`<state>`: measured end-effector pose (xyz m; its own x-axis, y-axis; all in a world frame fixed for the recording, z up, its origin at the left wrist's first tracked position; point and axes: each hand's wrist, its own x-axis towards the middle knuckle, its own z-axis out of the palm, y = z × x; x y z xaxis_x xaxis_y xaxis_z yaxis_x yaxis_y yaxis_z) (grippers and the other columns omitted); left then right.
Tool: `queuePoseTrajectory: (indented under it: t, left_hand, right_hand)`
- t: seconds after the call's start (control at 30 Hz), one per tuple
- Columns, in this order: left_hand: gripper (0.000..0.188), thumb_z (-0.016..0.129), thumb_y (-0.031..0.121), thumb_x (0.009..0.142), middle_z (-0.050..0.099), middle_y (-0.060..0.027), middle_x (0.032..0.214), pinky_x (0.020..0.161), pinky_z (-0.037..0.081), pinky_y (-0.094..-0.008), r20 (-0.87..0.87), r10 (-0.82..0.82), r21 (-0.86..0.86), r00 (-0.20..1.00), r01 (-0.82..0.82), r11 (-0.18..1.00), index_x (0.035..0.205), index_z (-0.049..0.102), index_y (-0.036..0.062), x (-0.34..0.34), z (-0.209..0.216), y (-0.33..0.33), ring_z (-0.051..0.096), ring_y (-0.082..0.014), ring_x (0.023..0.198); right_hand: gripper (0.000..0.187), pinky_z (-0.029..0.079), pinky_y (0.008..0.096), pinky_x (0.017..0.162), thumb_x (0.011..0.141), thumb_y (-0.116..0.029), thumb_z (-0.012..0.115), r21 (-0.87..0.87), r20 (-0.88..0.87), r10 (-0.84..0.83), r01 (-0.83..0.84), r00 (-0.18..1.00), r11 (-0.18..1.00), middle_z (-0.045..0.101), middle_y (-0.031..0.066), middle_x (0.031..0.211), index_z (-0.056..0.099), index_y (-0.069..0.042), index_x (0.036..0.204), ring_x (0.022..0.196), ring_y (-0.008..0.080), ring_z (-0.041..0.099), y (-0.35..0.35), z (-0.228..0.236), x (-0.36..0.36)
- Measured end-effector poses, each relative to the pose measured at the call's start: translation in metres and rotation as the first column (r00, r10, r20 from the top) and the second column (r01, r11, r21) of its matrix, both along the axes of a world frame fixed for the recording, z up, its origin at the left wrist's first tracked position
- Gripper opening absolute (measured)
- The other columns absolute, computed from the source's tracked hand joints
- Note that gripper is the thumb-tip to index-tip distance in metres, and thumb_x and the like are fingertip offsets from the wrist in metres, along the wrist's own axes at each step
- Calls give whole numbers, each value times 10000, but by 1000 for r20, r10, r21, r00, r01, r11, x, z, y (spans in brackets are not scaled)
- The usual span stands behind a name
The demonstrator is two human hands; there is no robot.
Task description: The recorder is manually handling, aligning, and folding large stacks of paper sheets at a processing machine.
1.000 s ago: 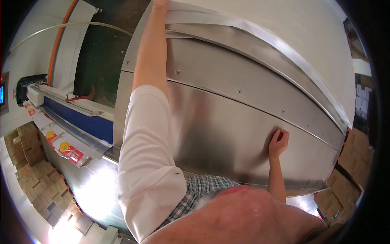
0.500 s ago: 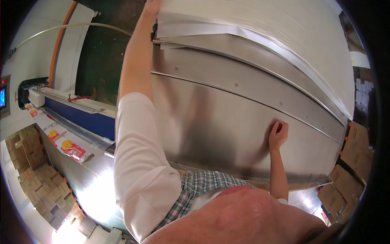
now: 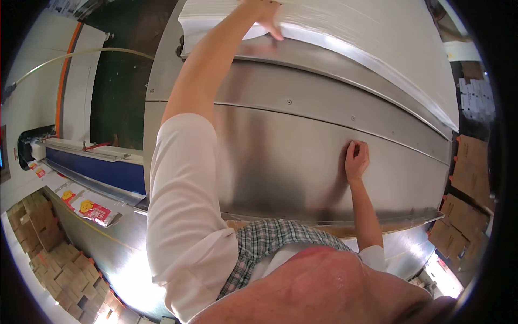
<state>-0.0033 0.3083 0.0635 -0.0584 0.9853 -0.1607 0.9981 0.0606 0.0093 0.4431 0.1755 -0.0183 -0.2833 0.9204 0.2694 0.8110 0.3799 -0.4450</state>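
Note:
My left hand [image 3: 264, 15] reaches to the top of the view and lies on the near edge of a broad, thin white sheet [image 3: 356, 32], which looks smooth and faintly wrinkled. Its thumb is stretched out toward the steel lip below; the fingertips are partly cut off by the frame. Lower down, my right hand [image 3: 357, 157] rests on a brushed steel panel [image 3: 291, 162] with its fingers loosely curled in and nothing visible in them. The white sheet hangs slightly over a raised steel edge [image 3: 324, 67] that runs across the panel's far side.
A blue conveyor belt [image 3: 94, 170] runs at the left, with printed red and white packaging [image 3: 91, 208] beside it. Stacked cardboard boxes stand at lower left [image 3: 62, 267] and at the right [image 3: 469, 167]. A pale hose [image 3: 81, 51] arcs across the upper left.
My left hand has moved right along the near edge of the white sheet. My right hand stays curled on the steel. The whole view has shifted slightly.

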Motion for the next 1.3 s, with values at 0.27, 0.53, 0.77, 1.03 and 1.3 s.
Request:
queuePoseTrajectory:
  t: [0.27, 0.53, 0.77, 1.03, 1.3]
  left_hand:
    - [957, 768, 424, 512, 405, -64, 1313, 902, 262, -621, 20, 70, -73, 997, -68, 995, 1319, 308, 193, 20, -5, -13, 369, -297, 1207]
    - [938, 769, 390, 528, 393, -51, 1316, 953, 199, -662, -6, 87, -108, 996, -87, 990, 1318, 303, 193, 33, -1, -31, 366, -316, 1198]
    - [1017, 808, 366, 493, 358, -130, 1349, 934, 217, -678, -133, 332, -217, 934, -354, 910, 1320, 284, 93, 24, -4, -21, 327, -356, 1240]
    - [1021, 797, 205, 503, 358, -148, 1337, 882, 305, -683, -333, 404, -301, 852, -502, 811, 1334, 222, 66, 47, -3, -3, 342, -396, 1213]
    - [1091, 810, 65, 443, 351, -109, 1342, 924, 311, -630, -375, 496, -283, 783, -607, 743, 1345, 200, 128, 35, -4, -10, 310, -391, 1227]
  right_hand:
    - [140, 456, 347, 646, 830, -151, 555, 167, -174, 488, -462, 856, 871, 580, 139, 837, 577, -41, 914, 739, 275, 566, 118, 64, -130]
    - [455, 378, 417, 899, 877, -430, 407, 119, 198, 547, -574, 813, 810, 556, 125, 1119, 518, -85, 1152, 1076, 295, 490, 185, 61, -282]
    - [575, 417, 418, 838, 851, -591, 327, -217, 506, 367, -297, 781, 930, 578, 118, 1060, 546, -82, 1005, 986, 289, 545, 289, 73, -137]
    - [751, 235, 570, 968, 778, -684, 345, -325, 605, 393, -235, 693, 916, 449, 89, 1280, 397, -136, 1290, 1205, 255, 386, 375, 108, 72]
    - [1098, 264, 403, 1030, 466, -375, 849, -547, 562, 674, -396, 480, 737, 325, 188, 1352, 268, -75, 1348, 1241, 332, 320, 545, 104, 300]
